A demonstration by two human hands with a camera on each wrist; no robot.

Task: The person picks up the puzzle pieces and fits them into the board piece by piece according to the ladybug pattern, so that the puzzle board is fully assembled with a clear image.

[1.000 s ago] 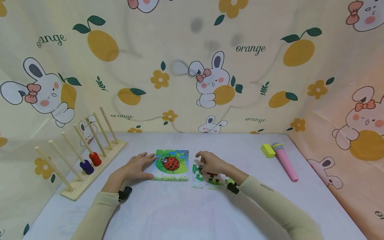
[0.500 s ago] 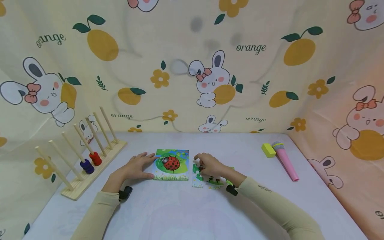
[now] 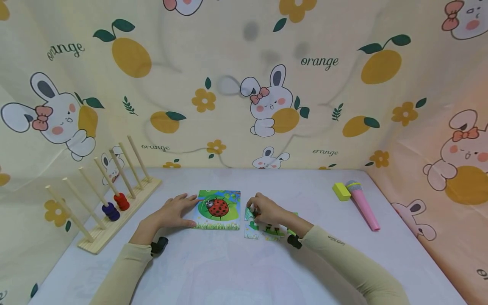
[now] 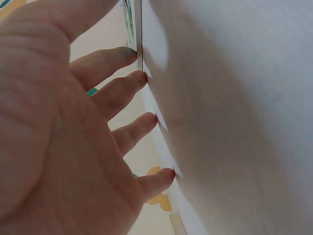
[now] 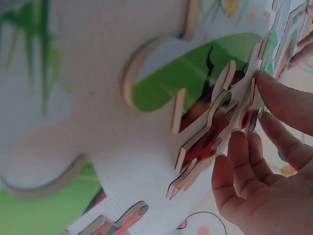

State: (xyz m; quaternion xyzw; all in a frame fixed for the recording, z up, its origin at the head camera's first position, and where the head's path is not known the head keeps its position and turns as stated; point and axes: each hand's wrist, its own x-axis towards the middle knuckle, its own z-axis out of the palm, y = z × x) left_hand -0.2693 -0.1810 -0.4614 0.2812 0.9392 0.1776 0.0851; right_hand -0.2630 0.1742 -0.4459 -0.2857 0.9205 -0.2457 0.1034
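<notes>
A square ladybug picture board (image 3: 225,224) lies flat in the middle of the head view. My left hand (image 3: 171,212) rests at its left side, fingers spread, with thumb and fingertips at the board's edge. Just right of the board are loose wooden puzzle pieces (image 3: 250,232) printed in green, red and white. Over them is my right hand (image 3: 270,210), which pinches a small red and dark puzzle piece (image 5: 250,119) between thumb and fingers. In the right wrist view other ladybug pieces (image 5: 208,137) lie close by the fingertips. The hand hides some pieces in the head view.
A wooden peg rack (image 3: 91,245) with blue rings (image 3: 110,212) and red rings (image 3: 121,202) stands on the left. At the right lie a yellow block (image 3: 341,192) and a pink toy microphone (image 3: 364,207). A printed curtain (image 3: 228,51) rises behind the table.
My right hand has shifted slightly left over the pieces, and its thumb and fingers have closed on a puzzle piece, which now shows at the fingertips. The left hand has stayed in place.
</notes>
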